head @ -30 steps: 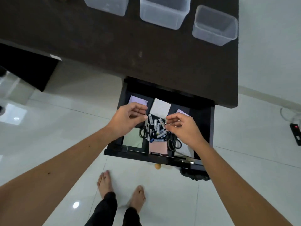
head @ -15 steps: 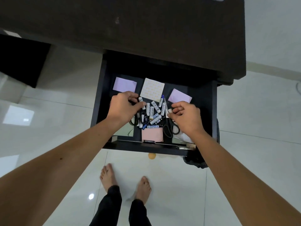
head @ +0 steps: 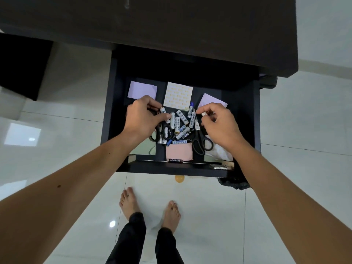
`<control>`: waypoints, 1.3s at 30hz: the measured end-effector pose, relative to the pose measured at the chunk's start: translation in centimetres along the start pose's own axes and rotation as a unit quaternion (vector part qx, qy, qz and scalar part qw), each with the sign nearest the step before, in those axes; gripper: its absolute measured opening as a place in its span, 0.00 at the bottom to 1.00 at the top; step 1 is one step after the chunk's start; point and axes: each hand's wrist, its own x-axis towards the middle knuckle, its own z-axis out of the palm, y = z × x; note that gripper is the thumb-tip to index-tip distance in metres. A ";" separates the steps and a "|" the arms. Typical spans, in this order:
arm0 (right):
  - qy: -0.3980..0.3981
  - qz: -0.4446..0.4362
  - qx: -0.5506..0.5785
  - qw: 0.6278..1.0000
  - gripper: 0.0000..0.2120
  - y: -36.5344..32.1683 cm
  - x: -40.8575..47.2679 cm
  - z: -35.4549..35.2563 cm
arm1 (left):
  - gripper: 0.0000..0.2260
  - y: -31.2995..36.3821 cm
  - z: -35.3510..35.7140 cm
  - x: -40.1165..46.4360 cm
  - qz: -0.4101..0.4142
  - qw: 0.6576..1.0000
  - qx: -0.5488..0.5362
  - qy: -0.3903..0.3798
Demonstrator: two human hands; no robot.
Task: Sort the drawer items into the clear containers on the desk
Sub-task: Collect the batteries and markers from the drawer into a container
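Seen from above with the drawer (head: 112,115) pulled out from under the desk (head: 171,21), the scene is ordered outward from the drawer's front rail. Against that rail a dark battery (head: 175,160) is laid, with a pink note pad (head: 179,151) just behind it. Further in, a loose heap of white batteries (head: 178,123) is found at mid-drawer, flanked by two pairs of black-handled scissors (head: 202,144). Over the heap's left side the left hand (head: 142,119) is curled, a white battery (head: 163,110) being pinched between thumb and fingertips. Over its right side the right hand (head: 219,122) is closed on a small white cylinder (head: 203,113), probably another battery. Toward the drawer's back, two lilac pads (head: 142,90) and a patterned pad (head: 178,97) are laid flat. The clear containers are not shown; they are presumed to stand on the desk beyond. For the step in hand, one kind of item is best gathered per trip, each battery being lifted straight up so that neighbours are not rolled, and the scissors being taken by their handles.
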 end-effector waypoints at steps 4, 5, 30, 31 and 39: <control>-0.028 -0.008 -0.023 0.999 0.14 0.1 0.1 0.6 | 0.15 -0.3 -0.6 0.0 0.001 0.998 -0.056 -0.022; -0.034 -0.012 -0.041 0.999 0.18 0.1 0.2 0.7 | 0.14 -0.4 -0.8 0.1 0.006 0.997 -0.072 -0.033; -0.027 0.061 0.089 0.994 0.04 -0.5 0.8 0.1 | 0.17 0.5 0.9 0.4 0.164 0.964 0.145 -0.150; -0.017 0.052 0.072 0.996 0.03 -0.5 0.9 0.3 | 0.18 0.5 1.1 0.5 0.163 0.961 0.170 -0.146; 0.052 0.048 -0.070 0.995 0.11 -1.2 2.2 2.1 | 0.12 2.7 1.6 0.6 0.115 0.941 0.277 -0.157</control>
